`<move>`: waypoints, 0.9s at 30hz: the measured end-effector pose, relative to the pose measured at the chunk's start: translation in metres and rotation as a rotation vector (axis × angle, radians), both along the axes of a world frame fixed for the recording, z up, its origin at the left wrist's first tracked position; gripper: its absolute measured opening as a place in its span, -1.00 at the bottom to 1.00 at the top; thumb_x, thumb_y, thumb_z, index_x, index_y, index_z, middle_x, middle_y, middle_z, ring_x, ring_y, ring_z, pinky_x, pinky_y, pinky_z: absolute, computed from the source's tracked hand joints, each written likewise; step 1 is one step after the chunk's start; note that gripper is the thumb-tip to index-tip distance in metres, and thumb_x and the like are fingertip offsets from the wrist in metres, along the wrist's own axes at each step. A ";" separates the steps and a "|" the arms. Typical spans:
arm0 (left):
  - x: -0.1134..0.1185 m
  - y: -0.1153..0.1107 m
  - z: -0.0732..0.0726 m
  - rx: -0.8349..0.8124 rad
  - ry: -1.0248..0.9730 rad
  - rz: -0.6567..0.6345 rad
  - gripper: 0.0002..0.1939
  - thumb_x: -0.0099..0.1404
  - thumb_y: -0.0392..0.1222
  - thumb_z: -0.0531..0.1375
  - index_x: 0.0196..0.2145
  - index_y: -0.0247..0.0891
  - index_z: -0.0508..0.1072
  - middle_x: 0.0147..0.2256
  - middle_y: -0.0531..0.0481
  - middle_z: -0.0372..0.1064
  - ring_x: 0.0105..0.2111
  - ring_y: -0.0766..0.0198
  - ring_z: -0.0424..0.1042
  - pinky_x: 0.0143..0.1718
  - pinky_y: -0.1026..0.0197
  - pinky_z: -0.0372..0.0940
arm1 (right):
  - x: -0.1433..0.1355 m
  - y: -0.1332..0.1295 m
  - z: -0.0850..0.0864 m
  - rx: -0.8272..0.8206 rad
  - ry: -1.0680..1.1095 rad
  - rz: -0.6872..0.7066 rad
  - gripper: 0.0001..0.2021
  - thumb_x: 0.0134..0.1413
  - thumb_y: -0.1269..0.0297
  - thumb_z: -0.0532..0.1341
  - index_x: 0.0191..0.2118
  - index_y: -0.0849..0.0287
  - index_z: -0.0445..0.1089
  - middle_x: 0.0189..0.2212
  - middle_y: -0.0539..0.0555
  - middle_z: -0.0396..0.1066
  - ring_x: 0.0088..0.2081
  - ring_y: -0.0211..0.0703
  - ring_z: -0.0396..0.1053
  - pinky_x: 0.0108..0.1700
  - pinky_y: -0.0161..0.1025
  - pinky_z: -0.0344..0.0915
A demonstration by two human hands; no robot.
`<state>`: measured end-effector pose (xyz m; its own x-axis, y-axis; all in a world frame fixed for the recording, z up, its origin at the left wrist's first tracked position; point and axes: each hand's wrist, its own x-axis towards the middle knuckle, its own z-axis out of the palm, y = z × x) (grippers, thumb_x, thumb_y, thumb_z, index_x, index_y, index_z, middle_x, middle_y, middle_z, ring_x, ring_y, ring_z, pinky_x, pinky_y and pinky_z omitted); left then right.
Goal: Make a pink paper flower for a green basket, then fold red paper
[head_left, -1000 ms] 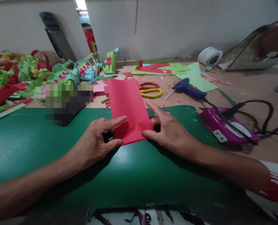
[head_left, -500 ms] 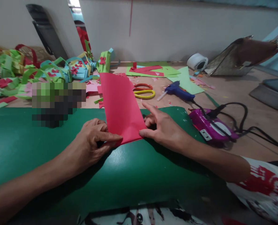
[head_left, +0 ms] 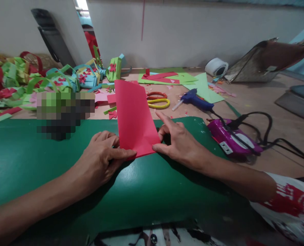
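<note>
A folded sheet of bright red-pink paper [head_left: 136, 119] stands with its near end down on the green mat [head_left: 146, 191], its far part rising away from me. At its lower left corner my left hand [head_left: 104, 153] is closed, thumb pressed on the near fold and fingers tucked behind. My right hand [head_left: 177, 140] pinches the lower right corner between thumb and curled fingers, while its index finger points forward, off the paper. Just beyond the sheet lie scissors [head_left: 159, 103] with one red and one yellow handle loop; their blades are hidden behind it.
A blue glue gun [head_left: 196, 99] lies to the right, its cord running to a purple power socket [head_left: 231, 140]. Small paper baskets [head_left: 86, 78] crowd the back left. Green paper sheets [head_left: 187, 78], a white tape roll [head_left: 216, 67] and a handbag [head_left: 264, 63] sit along the wall.
The sheet's far part has shifted slightly to the right in view. Both hands keep their grip at the near corners, with hardly any movement.
</note>
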<state>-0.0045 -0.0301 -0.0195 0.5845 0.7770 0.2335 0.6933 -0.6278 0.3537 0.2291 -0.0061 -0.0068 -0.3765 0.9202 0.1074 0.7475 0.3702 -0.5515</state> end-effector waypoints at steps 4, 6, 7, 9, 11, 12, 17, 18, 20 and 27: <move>-0.001 -0.003 -0.005 0.074 0.021 0.013 -0.69 0.40 -0.12 0.01 -0.18 0.09 0.56 -0.46 0.00 0.23 -0.38 0.22 0.11 -0.29 0.13 0.00 | 0.004 -0.006 -0.003 0.472 -0.266 0.104 -0.47 0.15 0.30 0.16 0.23 0.16 0.11 -0.22 0.16 0.32 -0.16 0.03 0.22 0.01 0.13 -0.02; -0.002 -0.004 -0.006 0.080 0.027 0.017 -0.70 0.41 -0.10 0.01 -0.16 0.10 0.56 -0.48 0.02 0.18 -0.39 0.22 0.10 -0.30 0.13 -0.01 | 0.005 -0.007 -0.004 0.642 -0.329 0.321 -0.70 0.25 0.39 0.02 0.03 0.15 0.36 -0.31 0.14 0.31 -0.24 -0.05 0.19 -0.06 0.01 0.04; -0.003 -0.004 -0.006 0.072 0.031 0.013 -0.69 0.41 -0.10 0.00 -0.16 0.10 0.55 -0.49 0.02 0.15 -0.39 0.22 0.09 -0.31 0.14 -0.02 | 0.006 -0.007 -0.004 0.666 -0.336 0.448 -0.69 0.27 0.44 -0.03 -0.06 0.15 0.42 -0.38 0.11 0.29 -0.31 -0.10 0.16 -0.11 -0.07 0.07; -0.005 -0.004 -0.005 0.055 0.027 0.003 -0.67 0.42 -0.14 -0.01 -0.14 0.07 0.55 -0.50 0.03 0.12 -0.40 0.23 0.08 -0.32 0.14 -0.02 | 0.006 -0.004 -0.004 0.640 -0.331 0.640 -0.64 0.28 0.47 -0.08 -0.12 0.16 0.45 -0.43 0.09 0.26 -0.40 -0.15 0.08 -0.20 -0.16 0.07; -0.009 -0.005 -0.005 0.028 0.015 -0.018 -0.66 0.41 -0.19 -0.02 -0.13 0.04 0.55 -0.49 0.03 0.12 -0.39 0.24 0.09 -0.32 0.15 0.00 | 0.006 -0.001 -0.003 0.588 -0.332 0.709 -0.63 0.28 0.46 -0.09 -0.06 0.15 0.43 -0.41 0.10 0.27 -0.41 -0.15 0.05 -0.21 -0.15 0.06; -0.011 -0.005 -0.005 0.014 0.005 -0.026 -0.65 0.41 -0.23 -0.02 -0.13 0.02 0.55 -0.48 0.03 0.13 -0.38 0.24 0.10 -0.31 0.15 0.00 | 0.006 0.000 -0.003 0.568 -0.336 0.722 -0.62 0.27 0.47 -0.09 -0.02 0.14 0.41 -0.39 0.10 0.27 -0.40 -0.14 0.05 -0.20 -0.14 0.06; -0.021 -0.011 -0.006 -0.028 -0.066 -0.071 -0.60 0.36 -0.38 -0.03 -0.13 -0.02 0.54 -0.33 -0.01 0.25 -0.28 0.24 0.20 -0.21 0.11 0.06 | 0.006 0.004 -0.003 0.527 -0.398 0.739 -0.54 0.14 0.56 -0.02 0.08 0.06 0.33 -0.37 0.09 0.26 -0.36 -0.12 0.07 -0.16 -0.09 -0.01; -0.022 -0.012 -0.006 -0.030 -0.074 -0.068 -0.59 0.35 -0.40 -0.03 -0.14 -0.02 0.54 -0.30 -0.02 0.25 -0.26 0.23 0.20 -0.20 0.11 0.07 | 0.005 0.004 -0.003 0.524 -0.417 0.738 -0.51 0.10 0.58 0.00 0.10 0.04 0.32 -0.36 0.09 0.26 -0.35 -0.10 0.08 -0.16 -0.09 -0.02; -0.025 -0.015 -0.006 -0.039 -0.074 -0.047 -0.59 0.34 -0.41 -0.02 -0.14 -0.01 0.54 -0.25 -0.03 0.25 -0.22 0.22 0.21 -0.18 0.11 0.09 | 0.004 0.005 -0.003 0.509 -0.464 0.743 -0.42 0.01 0.61 0.04 0.13 0.00 0.27 -0.35 0.10 0.26 -0.33 -0.08 0.07 -0.18 -0.08 -0.04; -0.034 -0.021 -0.003 -0.077 -0.089 -0.046 -0.60 0.33 -0.43 -0.03 -0.15 -0.05 0.51 -0.13 -0.05 0.27 -0.11 0.18 0.22 -0.10 0.09 0.14 | -0.001 0.005 0.005 0.453 -0.531 0.800 -0.38 0.03 0.56 0.04 0.22 -0.03 0.16 -0.31 0.12 0.24 -0.31 -0.04 0.09 -0.22 -0.10 -0.02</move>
